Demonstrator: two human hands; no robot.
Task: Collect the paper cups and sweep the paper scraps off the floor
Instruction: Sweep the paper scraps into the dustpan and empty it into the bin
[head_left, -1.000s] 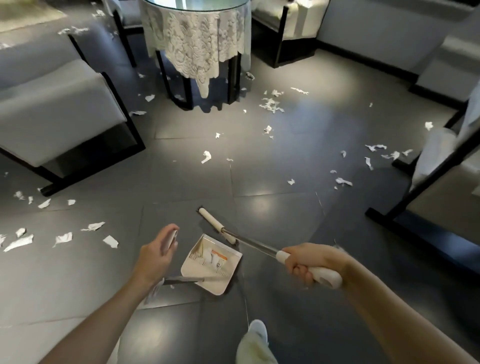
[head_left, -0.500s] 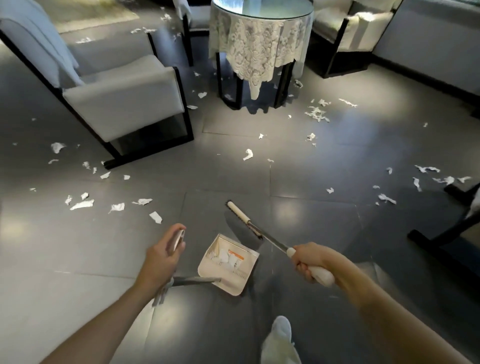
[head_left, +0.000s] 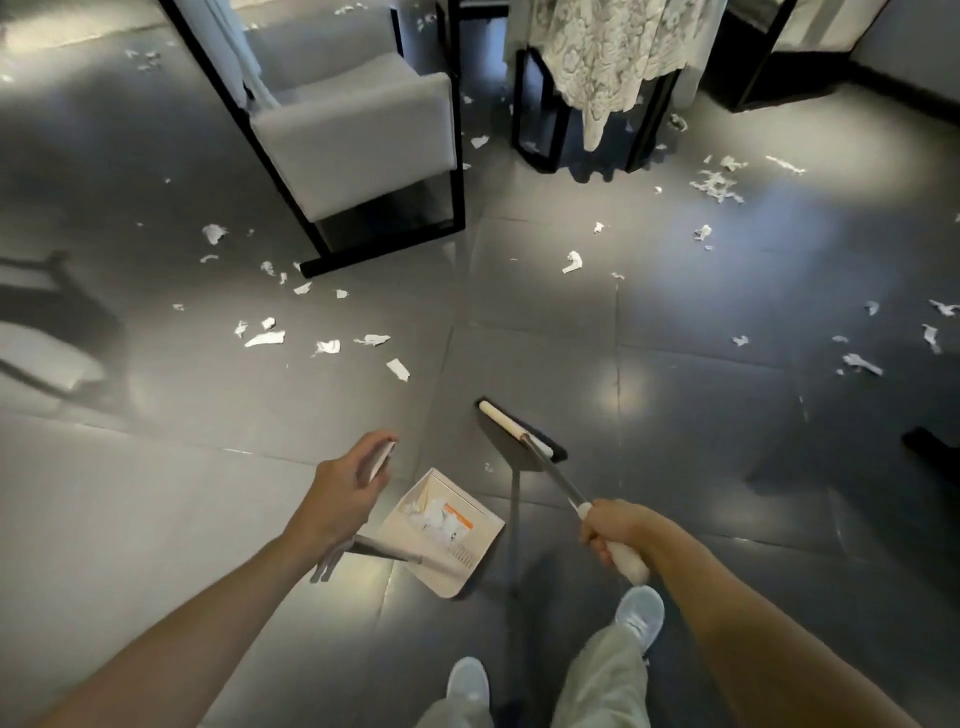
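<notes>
My left hand (head_left: 347, 483) grips the top of a long dustpan handle. The beige dustpan (head_left: 441, 530) rests on the dark tiles below it and holds several white scraps. My right hand (head_left: 610, 532) is shut on the white grip of a broom; its head (head_left: 514, 428) touches the floor just ahead of the pan. White paper scraps (head_left: 327, 345) lie scattered to the left front, more scraps (head_left: 719, 184) near the table and others (head_left: 862, 364) at the right. No paper cup is in view.
A grey armchair with a black frame (head_left: 358, 140) stands ahead on the left. A table with a lace cloth (head_left: 608, 67) is beyond it. A dark chair leg (head_left: 930, 447) juts in at the right. My two feet (head_left: 639, 613) are below.
The view has swung left and moved closer to the armchair and table. Both hands keep their hold; the broom head and dustpan stay close together on the floor.
</notes>
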